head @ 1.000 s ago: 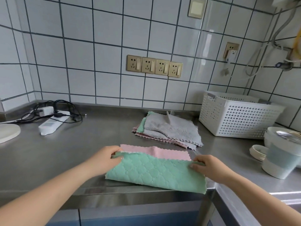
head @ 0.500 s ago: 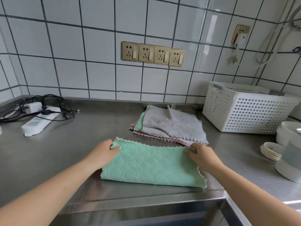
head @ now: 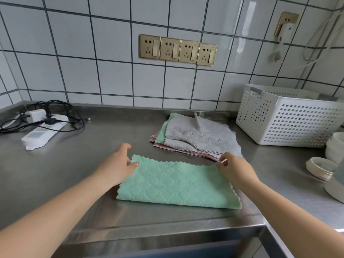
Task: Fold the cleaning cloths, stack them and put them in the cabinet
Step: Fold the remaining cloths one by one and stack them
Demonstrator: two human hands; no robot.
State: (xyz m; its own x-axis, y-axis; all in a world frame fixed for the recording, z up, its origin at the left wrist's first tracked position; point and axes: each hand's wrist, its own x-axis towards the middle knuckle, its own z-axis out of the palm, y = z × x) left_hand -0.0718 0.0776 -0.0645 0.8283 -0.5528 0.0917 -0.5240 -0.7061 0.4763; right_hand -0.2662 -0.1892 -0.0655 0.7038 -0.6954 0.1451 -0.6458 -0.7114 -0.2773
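Pinching folded green cloth (head: 176,185) corners, left hand (head: 119,164), right hand (head: 234,168)

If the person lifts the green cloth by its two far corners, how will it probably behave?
The green cloth will probably hang limp, since it already sags between the left hand and the right hand. It looks thin and quilted, so likely light. On the smooth steel counter it may slide easily if pushed.
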